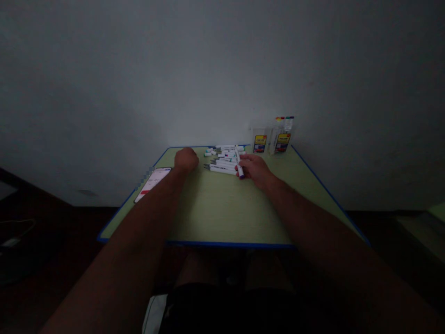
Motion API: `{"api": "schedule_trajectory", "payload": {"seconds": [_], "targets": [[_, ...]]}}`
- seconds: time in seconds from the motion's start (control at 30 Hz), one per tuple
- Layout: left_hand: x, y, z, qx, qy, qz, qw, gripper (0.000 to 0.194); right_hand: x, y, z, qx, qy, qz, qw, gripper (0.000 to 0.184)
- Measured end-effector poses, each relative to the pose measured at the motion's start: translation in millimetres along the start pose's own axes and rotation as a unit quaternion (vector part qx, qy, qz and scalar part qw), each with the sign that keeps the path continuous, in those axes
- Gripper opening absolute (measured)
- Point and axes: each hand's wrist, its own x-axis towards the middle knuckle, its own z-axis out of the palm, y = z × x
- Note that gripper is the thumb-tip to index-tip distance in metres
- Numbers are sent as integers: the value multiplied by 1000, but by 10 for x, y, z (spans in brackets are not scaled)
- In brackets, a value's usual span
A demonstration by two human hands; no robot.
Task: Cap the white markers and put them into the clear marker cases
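In my right hand (253, 168) is a white marker (238, 160) with a purple end, gripped between thumb and fingers and tilted over the pile. Several white markers (223, 170) lie loosely heaped on the table, just left of that hand, most with dark grey tips pointing left. A few loose caps (207, 154), some green, sit at the pile's left edge. My left hand (187, 159) rests on the table left of the markers, curled closed with its fingers turned away; whatever it may hold is hidden.
The pale green table (222, 208) has a blue edge and stands against a grey wall (208, 69). At its back right are two clear cases (259, 141), the right one holding several markers. A phone (153, 183) with a lit screen lies at the left edge.
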Motion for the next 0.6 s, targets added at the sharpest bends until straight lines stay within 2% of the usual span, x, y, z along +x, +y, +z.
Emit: {"api": "schedule_trajectory", "payload": {"seconds": [0.07,0.1,0.2,0.27,0.5,0.6], "targets": [[-98,111,-81,-61,-12,-20,998,23,-3,-5,-2,0,-2,-5,1000,22],[-159,168,-121,-126,-33,-35,991,21,-7,-9,-1,-1,-3,-7,1000,22],[-356,306,-214,-336,-122,-77,931,15,-25,-30,5,0,-2,-5,1000,23],[-474,356,-242,-410,-168,-107,890,10,-43,-46,11,3,1,-3,1000,24],[-729,370,-204,-524,-216,-160,808,9,-120,-112,23,2,-6,-5,1000,23],[-774,375,-189,-554,-227,-166,784,11,-153,-136,38,13,-16,-9,1000,22]]}}
